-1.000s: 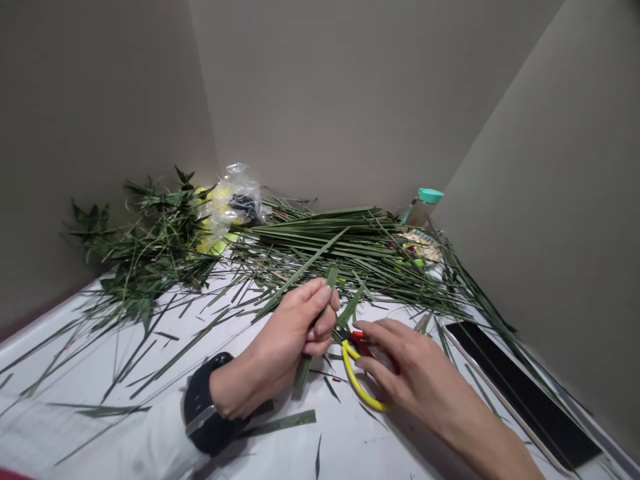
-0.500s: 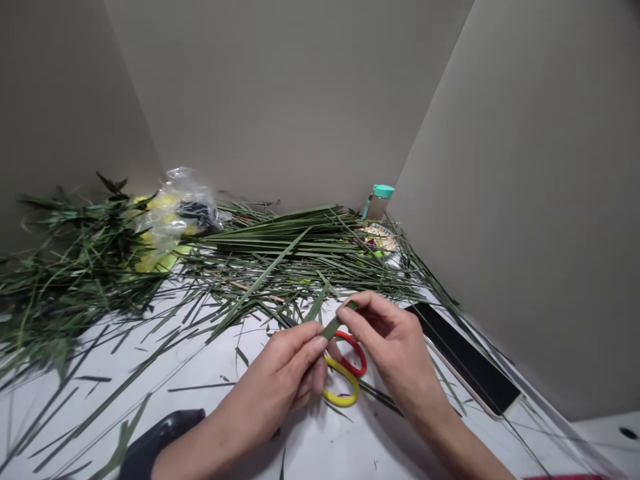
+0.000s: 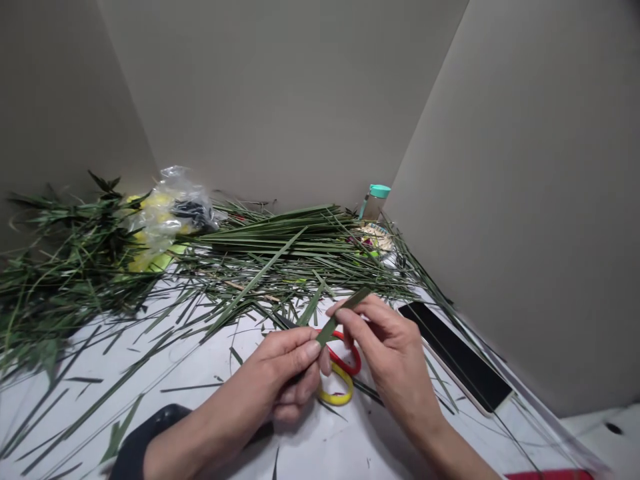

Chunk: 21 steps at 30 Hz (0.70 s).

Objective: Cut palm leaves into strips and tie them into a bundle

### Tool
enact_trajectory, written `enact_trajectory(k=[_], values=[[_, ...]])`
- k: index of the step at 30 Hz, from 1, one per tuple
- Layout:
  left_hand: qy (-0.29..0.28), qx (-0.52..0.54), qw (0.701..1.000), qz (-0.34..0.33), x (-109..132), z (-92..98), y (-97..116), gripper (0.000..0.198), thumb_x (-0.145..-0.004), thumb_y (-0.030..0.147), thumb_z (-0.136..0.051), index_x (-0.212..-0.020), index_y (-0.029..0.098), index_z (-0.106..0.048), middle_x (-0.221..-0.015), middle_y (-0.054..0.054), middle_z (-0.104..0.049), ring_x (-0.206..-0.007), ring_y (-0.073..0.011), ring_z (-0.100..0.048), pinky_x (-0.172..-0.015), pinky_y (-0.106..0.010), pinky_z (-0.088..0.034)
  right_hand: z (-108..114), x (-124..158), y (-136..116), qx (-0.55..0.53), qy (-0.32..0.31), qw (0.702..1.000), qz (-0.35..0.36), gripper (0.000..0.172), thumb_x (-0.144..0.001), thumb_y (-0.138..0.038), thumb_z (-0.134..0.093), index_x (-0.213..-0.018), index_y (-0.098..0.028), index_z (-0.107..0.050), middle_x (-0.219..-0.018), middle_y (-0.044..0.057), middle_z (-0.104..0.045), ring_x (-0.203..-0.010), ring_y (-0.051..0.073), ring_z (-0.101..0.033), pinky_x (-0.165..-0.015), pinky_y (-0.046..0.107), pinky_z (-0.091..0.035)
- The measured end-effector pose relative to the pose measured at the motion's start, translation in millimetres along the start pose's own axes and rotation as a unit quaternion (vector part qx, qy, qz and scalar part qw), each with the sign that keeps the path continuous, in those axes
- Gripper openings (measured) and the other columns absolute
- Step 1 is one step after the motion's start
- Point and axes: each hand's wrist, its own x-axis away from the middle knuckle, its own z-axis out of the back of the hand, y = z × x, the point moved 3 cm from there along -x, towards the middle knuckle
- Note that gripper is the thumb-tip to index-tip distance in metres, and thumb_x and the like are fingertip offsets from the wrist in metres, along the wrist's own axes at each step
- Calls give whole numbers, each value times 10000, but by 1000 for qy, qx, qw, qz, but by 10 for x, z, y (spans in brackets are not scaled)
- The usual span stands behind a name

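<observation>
A short strip of green leaf (image 3: 327, 330) slants between my hands above the table. My left hand (image 3: 293, 367) pinches its lower end between thumb and fingers. My right hand (image 3: 387, 340) grips the strip farther up, and its tip sticks out past the fingers. Just below and behind the hands lie scissors (image 3: 336, 393) with one yellow and one red handle loop; their blades are mostly hidden by my left hand.
Long green leaves (image 3: 285, 230) are heaped across the back, with leafy stems (image 3: 65, 267) at left. Beside them sits a clear plastic bag (image 3: 167, 213). A bottle with a turquoise lid (image 3: 377, 197) stands at the back right. A black-screened phone (image 3: 455, 353) lies at right. Scraps litter the white table (image 3: 220, 357).
My right hand has shifted its grip along the leaf strip, so more of the tip shows beyond the fingers. The whole view has slid slightly left.
</observation>
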Motion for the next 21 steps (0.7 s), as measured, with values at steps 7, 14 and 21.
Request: enact_trajectory(k=[7,14,21], values=[[7,13,1000,-13,-22,9,-35,264,-924,302,-538,-693,194,-467,-522,78,-372,-402,-51,-211,-362,-179,-151,-48,113,-92,136,33,935,326,276,-877,10,-529,-1064,-140,-666,-895,91,-743,-807,182,-672,-729,305,-534],[-26,78,997,-3,5,-49,-41,278,-909,350,-593,-704,185,-502,-528,90,-333,-436,-46,-163,-385,-170,-124,-69,147,-65,206,-9,905,372,263,-935,-60,-497,-1158,-85,-634,-975,146,-764,-836,198,-721,-726,294,-570],[-10,131,991,39,20,-69,10,211,-822,165,-618,-639,165,-512,-510,73,-370,-421,-35,-176,-373,-159,-126,-33,216,-65,263,-46,858,440,286,-935,-31,-477,-1169,29,-629,-1118,268,-718,-1056,270,-700,-834,347,-602]])
